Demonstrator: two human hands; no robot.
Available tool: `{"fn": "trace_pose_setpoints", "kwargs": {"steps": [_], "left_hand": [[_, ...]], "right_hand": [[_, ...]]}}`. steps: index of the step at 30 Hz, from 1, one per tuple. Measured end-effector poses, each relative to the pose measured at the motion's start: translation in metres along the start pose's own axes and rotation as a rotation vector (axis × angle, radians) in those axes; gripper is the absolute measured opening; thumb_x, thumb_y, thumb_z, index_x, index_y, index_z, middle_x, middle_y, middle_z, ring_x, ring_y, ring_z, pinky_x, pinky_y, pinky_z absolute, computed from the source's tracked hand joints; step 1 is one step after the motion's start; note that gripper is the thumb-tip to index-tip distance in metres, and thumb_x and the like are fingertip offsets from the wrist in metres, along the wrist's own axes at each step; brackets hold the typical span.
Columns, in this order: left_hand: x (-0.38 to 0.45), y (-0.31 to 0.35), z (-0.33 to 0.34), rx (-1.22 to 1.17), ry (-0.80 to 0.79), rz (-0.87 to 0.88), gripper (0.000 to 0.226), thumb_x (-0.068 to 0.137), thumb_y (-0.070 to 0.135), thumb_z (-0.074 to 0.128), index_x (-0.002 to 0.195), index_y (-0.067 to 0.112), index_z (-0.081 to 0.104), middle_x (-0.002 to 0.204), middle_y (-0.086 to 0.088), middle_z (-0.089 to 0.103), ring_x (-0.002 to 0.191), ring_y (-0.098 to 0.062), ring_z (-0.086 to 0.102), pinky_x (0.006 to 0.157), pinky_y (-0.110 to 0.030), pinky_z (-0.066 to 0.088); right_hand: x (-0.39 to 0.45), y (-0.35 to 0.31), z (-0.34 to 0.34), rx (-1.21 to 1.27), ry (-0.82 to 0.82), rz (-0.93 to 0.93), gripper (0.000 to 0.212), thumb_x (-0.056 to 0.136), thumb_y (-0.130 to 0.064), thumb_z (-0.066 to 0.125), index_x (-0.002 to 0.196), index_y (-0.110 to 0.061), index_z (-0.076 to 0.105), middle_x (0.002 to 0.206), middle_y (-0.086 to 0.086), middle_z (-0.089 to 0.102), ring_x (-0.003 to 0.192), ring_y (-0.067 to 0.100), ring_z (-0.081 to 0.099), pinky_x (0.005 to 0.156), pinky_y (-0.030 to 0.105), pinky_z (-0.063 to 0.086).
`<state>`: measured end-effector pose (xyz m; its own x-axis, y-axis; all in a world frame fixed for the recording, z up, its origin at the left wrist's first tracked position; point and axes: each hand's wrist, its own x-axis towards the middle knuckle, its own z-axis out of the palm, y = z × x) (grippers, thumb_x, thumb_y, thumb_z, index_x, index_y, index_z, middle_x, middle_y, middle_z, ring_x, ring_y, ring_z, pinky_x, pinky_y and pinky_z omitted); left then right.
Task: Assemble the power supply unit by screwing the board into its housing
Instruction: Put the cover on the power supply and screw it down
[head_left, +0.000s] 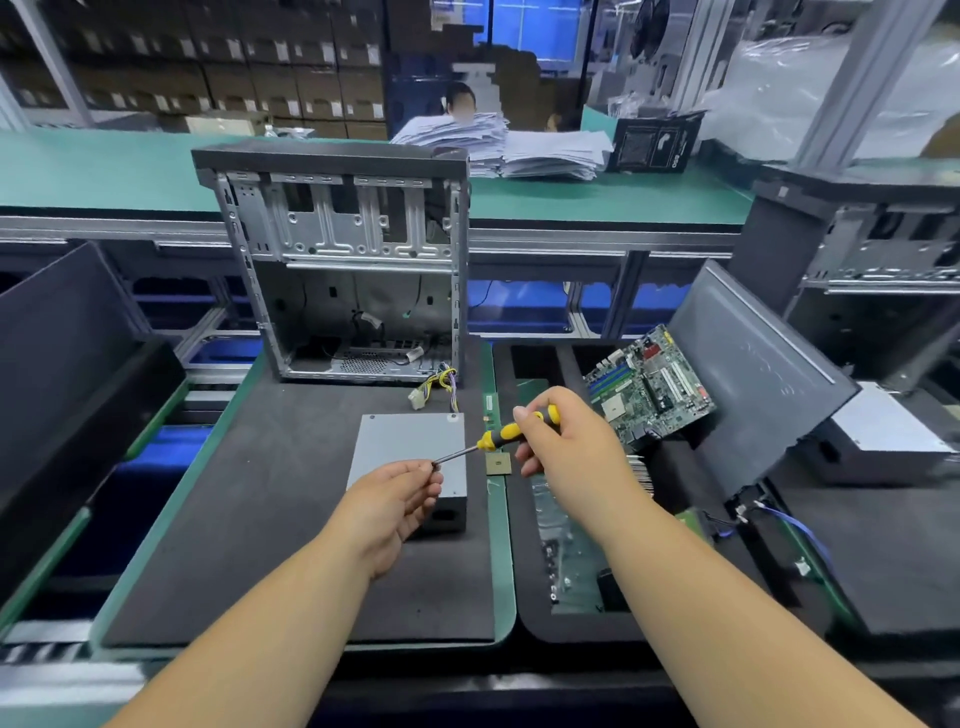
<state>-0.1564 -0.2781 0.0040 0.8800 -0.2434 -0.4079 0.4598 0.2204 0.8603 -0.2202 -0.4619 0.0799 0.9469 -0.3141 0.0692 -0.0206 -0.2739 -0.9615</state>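
Head view, looking down on a dark foam mat (249, 519) with a green edge. Right hand (563, 441) curled round the yellow-and-black handle of a screwdriver (498, 436), shaft slanting down to the left. Left hand (400, 499) pinching at the tip of that shaft with thumb and forefinger; too small to tell whether a screw sits there. Both held just above a grey metal power supply box (410, 457) lying flat on the mat, lid up, a bundle of coloured wires (441, 387) trailing from its far end. Behind it, upright and open-sided, an empty computer case (337, 260). To the right, a green circuit board (652, 387) propped at a tilt in a black tray (540, 631). Small square chip (497, 464) on the green strip between mat and tray. Further off, stacks of paper (509, 143) on a green bench.
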Motion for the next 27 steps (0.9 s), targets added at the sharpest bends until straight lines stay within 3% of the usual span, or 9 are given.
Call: {"fn": "trace_pose_setpoints", "kwargs": {"steps": [9,14,21,27], "left_hand": [[-0.035,-0.018,0.009,0.009,0.045,0.068,0.010,0.097,0.007,0.056,0.096,0.003,0.065,0.073,-0.002,0.069,0.069,-0.009,0.064,0.060,-0.016,0.054],[-0.048,-0.022,0.005,-0.057,0.058,0.093,0.009,0.096,0.006,0.057,0.098,0.004,0.066,0.077,-0.003,0.070,0.072,-0.010,0.066,0.060,-0.017,0.054],[-0.045,-0.022,-0.002,-0.114,0.010,0.050,0.011,0.096,0.003,0.056,0.095,0.005,0.067,0.076,-0.003,0.070,0.071,-0.009,0.067,0.060,-0.017,0.055],[-0.023,-0.011,-0.017,-0.037,-0.013,0.038,0.008,0.094,0.003,0.059,0.094,0.005,0.067,0.077,-0.004,0.069,0.071,-0.011,0.066,0.061,-0.018,0.055]], "right_hand": [[-0.033,0.002,-0.019,-0.029,-0.048,-0.017,0.015,0.098,-0.030,0.056,0.087,-0.020,0.056,0.063,-0.005,0.065,0.055,0.009,0.058,0.063,0.029,0.054],[-0.043,0.001,-0.020,0.003,-0.066,-0.018,0.016,0.098,-0.029,0.056,0.089,-0.016,0.055,0.066,-0.001,0.064,0.055,0.010,0.057,0.064,0.031,0.054],[-0.047,0.001,-0.014,0.023,-0.033,-0.016,0.015,0.099,-0.026,0.055,0.090,-0.014,0.056,0.059,-0.009,0.064,0.054,0.009,0.056,0.057,0.021,0.051],[-0.036,-0.004,0.003,-0.020,-0.002,0.001,0.016,0.098,-0.028,0.056,0.090,-0.015,0.056,0.062,-0.004,0.064,0.055,0.010,0.058,0.061,0.027,0.055]]}}
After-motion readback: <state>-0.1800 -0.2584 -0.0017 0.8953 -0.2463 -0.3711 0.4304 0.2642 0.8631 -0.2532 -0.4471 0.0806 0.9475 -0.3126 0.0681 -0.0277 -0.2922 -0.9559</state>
